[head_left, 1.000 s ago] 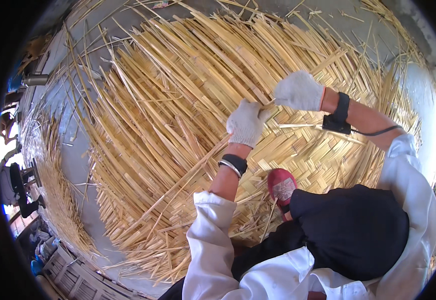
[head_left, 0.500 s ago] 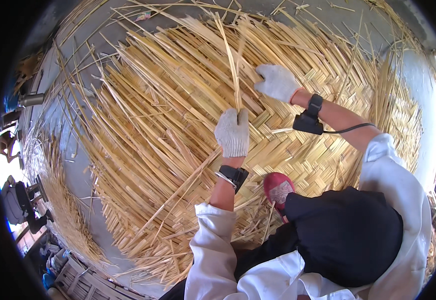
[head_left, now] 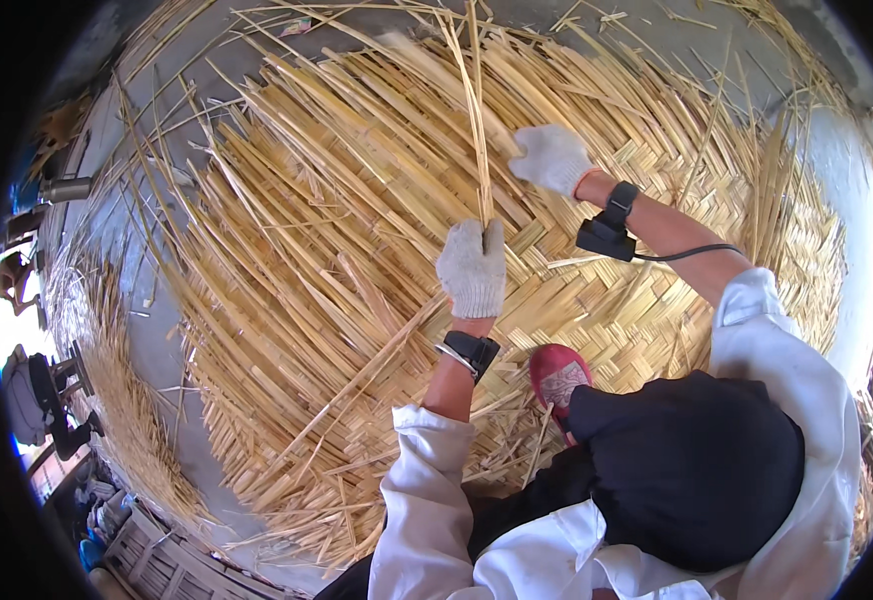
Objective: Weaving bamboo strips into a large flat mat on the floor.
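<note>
Lying on the floor (head_left: 157,340) at the left, a heap (head_left: 122,400) of pale strips curves along, apart from the mat (head_left: 607,330). The mat fills the middle, long slats slanting across its left and far parts, tight weave showing on its right. At centre, the left hand (head_left: 473,270) closes its grip on thin strips (head_left: 482,150), pinched between thumb and fingers; they extend from its far side, long axis running near to far, crossing the slant of the slats. Just right of the thin strips and apart from them, the right hand (head_left: 554,160) is over the mat, fingers curled leftward; whether its grip holds anything, I cannot tell. Nearer, a red shoe (head_left: 560,378) rests on the mat.
</note>
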Demonstrator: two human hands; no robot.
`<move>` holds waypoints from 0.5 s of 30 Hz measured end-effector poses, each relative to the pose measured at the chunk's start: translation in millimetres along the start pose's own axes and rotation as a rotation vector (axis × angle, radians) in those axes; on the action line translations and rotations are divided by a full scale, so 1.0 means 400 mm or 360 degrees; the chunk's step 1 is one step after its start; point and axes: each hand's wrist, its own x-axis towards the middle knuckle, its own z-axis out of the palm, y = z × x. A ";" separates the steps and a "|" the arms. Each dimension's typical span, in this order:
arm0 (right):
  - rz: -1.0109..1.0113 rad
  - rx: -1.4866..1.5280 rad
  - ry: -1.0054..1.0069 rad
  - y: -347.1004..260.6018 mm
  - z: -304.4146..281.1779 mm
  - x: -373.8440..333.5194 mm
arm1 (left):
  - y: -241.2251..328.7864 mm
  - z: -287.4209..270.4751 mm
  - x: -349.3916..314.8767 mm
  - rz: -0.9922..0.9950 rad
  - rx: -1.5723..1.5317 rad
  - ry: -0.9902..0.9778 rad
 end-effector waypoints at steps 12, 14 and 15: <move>-0.0599 -0.0459 -0.0372 -0.022 0.030 -0.016 | -0.001 -0.004 -0.002 0.0026 -0.0070 -0.0004; -0.0496 -0.0268 -0.0436 -0.042 0.019 -0.013 | 0.001 -0.008 -0.004 -0.0097 0.0052 -0.0144; -0.0331 -0.0149 -0.0499 -0.056 0.014 -0.011 | 0.001 -0.008 -0.006 -0.0082 0.0046 -0.0117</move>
